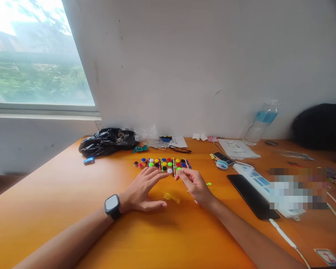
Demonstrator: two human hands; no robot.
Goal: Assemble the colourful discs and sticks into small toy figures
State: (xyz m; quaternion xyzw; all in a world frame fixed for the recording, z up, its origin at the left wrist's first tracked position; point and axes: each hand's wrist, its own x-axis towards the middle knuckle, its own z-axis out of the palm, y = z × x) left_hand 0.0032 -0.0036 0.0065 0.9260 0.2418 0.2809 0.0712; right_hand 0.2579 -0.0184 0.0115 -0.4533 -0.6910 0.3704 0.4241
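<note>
A grid of small coloured caps (162, 164) and thin coloured sticks lies on the orange table (72, 194). My left hand (143, 188), with a watch on its wrist, rests flat with fingers stretched toward the grid's near edge. My right hand (194, 184) hovers by the grid's right near corner, fingers curled together in a pinch; what they hold is too small to see. A yellow cap (167, 195) and a yellow piece (176, 200) lie between the hands. A small green bit (208, 184) lies right of my right hand.
A black plastic bag (108, 145) sits at the back left. A dark phone (252, 195), a white power strip (254, 179) with cable, a remote (223, 158), papers (236, 148) and a water bottle (261, 123) stand on the right. A black bag (322, 125) is far right.
</note>
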